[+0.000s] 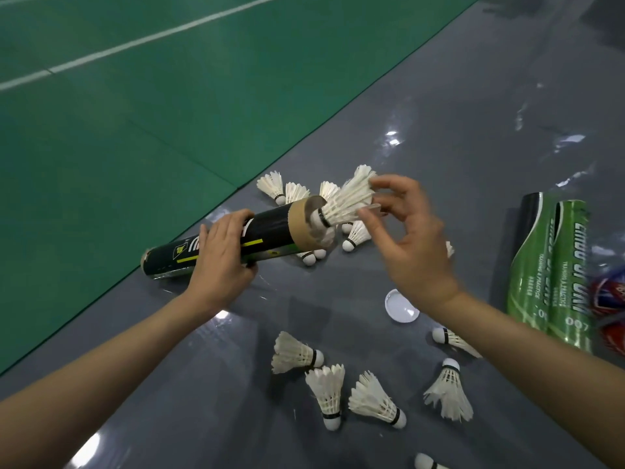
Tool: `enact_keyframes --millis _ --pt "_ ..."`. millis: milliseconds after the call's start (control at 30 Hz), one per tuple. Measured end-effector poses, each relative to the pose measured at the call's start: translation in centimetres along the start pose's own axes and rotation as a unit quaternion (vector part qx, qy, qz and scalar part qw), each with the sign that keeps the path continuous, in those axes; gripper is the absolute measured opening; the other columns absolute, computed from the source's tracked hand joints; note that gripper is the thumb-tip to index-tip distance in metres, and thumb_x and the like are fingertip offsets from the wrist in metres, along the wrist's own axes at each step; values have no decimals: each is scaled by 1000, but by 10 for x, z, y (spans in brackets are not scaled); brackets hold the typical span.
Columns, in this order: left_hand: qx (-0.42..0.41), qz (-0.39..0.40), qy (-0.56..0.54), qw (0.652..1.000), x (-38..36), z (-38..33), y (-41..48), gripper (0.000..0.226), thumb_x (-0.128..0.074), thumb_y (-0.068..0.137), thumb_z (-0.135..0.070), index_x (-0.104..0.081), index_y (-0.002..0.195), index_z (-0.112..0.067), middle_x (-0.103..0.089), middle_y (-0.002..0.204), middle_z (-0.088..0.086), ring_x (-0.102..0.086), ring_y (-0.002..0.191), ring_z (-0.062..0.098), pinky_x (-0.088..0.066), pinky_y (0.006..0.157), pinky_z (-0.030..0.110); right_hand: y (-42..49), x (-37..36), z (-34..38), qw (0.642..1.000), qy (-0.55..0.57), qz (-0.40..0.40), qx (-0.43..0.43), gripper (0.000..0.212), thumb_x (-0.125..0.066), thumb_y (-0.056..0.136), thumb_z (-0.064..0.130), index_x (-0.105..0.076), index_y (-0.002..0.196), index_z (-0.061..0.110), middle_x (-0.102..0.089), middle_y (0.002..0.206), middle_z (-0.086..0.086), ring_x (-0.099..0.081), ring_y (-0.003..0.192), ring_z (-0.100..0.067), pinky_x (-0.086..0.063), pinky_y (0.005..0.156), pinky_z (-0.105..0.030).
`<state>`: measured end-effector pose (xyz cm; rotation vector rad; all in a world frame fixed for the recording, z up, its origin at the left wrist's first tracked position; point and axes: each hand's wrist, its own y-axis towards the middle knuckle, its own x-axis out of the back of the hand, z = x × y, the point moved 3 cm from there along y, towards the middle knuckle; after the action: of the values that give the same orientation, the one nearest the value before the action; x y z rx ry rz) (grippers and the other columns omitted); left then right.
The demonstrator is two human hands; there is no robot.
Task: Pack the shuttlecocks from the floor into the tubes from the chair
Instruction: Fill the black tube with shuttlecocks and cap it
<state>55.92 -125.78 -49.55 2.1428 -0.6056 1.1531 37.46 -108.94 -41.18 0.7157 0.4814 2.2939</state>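
My left hand (221, 262) grips a black tube (267, 236) around its middle, held nearly level above the grey floor, its open cardboard mouth pointing right. A white feather shuttlecock (350, 199) sits cork-first in that mouth, its feathers sticking out. My right hand (414, 242) pinches the feather skirt with thumb and fingertips. Several loose shuttlecocks (326, 390) lie on the floor near me, and more shuttlecocks (272, 186) lie behind the tube.
Two green tubes (551, 272) lie at the right, with a red-and-blue object (608, 299) beside them. A white round cap (400, 304) lies on the grey floor under my right wrist. The green court mat (135, 113) fills the left and far side.
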Motion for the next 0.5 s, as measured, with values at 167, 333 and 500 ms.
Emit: enact_keyframes --millis 167,333,500 --pt "-15 -12 -14 1000 3 -8 -3 71 -74 63 0 -46 127 -11 -55 116 11 -48 107 30 -37 98 45 -12 -32 11 990 -36 115 79 30 -54 95 14 -52 124 19 -52 113 32 -57 106 10 -47 98 -39" --pt "-20 -12 -9 1000 6 -9 -3 71 -76 66 -6 -44 129 -12 -54 118 10 -49 107 31 -38 95 42 -16 -38 9 980 31 196 22 36 -44 99 20 -40 134 26 -43 127 31 -49 115 16 -40 107 -30" --pt "-21 4 44 999 4 -15 -1 73 -77 64 -11 -43 129 -11 -55 119 11 -51 106 33 -42 93 47 -11 -37 4 969 41 241 -25 42 -42 99 13 -36 140 16 -51 108 23 -53 93 20 -34 84 0"
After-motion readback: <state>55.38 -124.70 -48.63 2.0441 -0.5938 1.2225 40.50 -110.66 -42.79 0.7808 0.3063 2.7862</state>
